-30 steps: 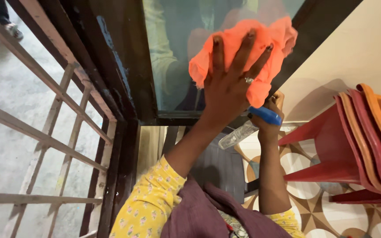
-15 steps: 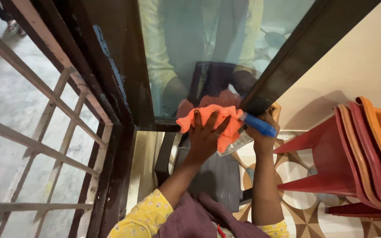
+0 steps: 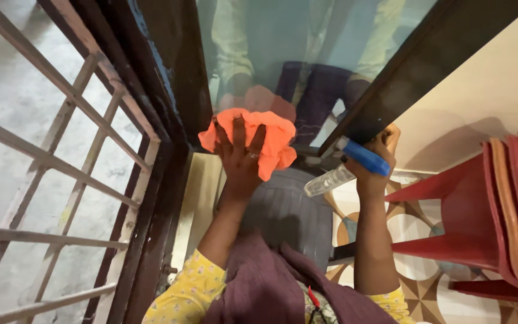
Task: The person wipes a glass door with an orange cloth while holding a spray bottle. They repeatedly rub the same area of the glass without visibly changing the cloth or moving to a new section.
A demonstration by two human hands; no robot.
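My left hand [image 3: 239,163] presses an orange cloth [image 3: 274,138] flat against the lower left corner of a glass pane [image 3: 283,54] set in a dark wooden frame [image 3: 169,90]. Its fingers are spread over the cloth. My right hand [image 3: 374,162] grips a clear spray bottle [image 3: 331,179] with a blue trigger head [image 3: 364,158], held beside the frame's right edge, nozzle end pointing down and left. The glass reflects my yellow sleeves and dark clothing.
A metal grille [image 3: 61,180] stands at the left over a grey concrete floor. A stack of red and orange plastic chairs [image 3: 499,204] sits at the right on a patterned tile floor [image 3: 415,270]. A dark grey plastic stool [image 3: 289,210] is below my arms. A cream wall [image 3: 481,90] rises at the right.
My left hand has swept the orange cloth down the pane from upper right to the lower left corner. The right hand has kept the spray bottle near the frame.
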